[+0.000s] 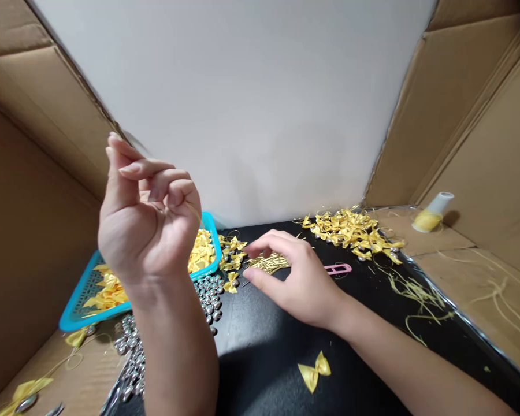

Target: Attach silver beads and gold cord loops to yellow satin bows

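My left hand (151, 214) is raised at left with the palm toward me. Its thumb and index finger are pinched, and the other fingers are curled in. A thin yellow cord (193, 212) shows at the curled little finger; what lies between the fingertips is too small to make out. My right hand (297, 274) hovers low over the black tabletop (260, 358), fingers apart, beside a bundle of short gold strands (272, 263). Closer to me lies a single yellow ribbon bow (314, 372). Whether the right fingers touch the strands is hidden.
A blue basket (71, 312) of yellow bows stands behind my left forearm, with silver beads (132, 358) around it. Finished-looking beaded bows (351, 231) are heaped at back right, near a pink clip (338, 269), cord scraps (416, 293) and a white cone spool (433, 212). Cardboard walls enclose the sides.
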Available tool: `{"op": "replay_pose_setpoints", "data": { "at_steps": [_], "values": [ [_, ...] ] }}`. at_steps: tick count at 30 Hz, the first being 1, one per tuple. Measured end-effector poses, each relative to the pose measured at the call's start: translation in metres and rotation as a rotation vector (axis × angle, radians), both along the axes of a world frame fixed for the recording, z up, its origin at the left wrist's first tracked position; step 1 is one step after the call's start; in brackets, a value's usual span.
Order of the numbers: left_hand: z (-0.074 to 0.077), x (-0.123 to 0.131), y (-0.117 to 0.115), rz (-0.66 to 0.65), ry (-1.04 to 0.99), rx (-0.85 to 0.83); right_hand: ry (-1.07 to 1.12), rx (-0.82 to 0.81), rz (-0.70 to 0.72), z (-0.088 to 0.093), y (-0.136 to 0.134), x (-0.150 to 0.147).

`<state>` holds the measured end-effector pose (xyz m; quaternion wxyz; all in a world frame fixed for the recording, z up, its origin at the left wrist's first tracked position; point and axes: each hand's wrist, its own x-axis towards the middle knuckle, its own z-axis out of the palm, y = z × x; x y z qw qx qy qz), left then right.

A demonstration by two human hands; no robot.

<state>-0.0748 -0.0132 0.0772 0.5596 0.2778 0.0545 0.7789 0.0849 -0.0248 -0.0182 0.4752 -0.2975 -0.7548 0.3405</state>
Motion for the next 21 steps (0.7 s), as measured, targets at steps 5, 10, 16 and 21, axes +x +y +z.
{"op": "replay_pose_setpoints", "data": {
  "at_steps": [5, 10, 16, 21],
  "values": [
    [-0.003, 0.016, 0.001, -0.093, 0.033, -0.015, 0.047, 0.003, -0.031, -0.004, -0.001, -0.008],
    [-0.004, 0.021, 0.0, -0.091, 0.05, -0.036, 0.065, -0.063, 0.008, -0.006, 0.003, -0.007],
    [-0.004, 0.025, 0.0, -0.087, 0.033, -0.04, 0.146, -0.325, 0.223, -0.007, 0.007, -0.009],
    [-0.005, 0.028, 0.001, -0.084, 0.017, -0.064, 0.222, -0.386, 0.257, -0.008, 0.006, -0.01]
  ]
}}
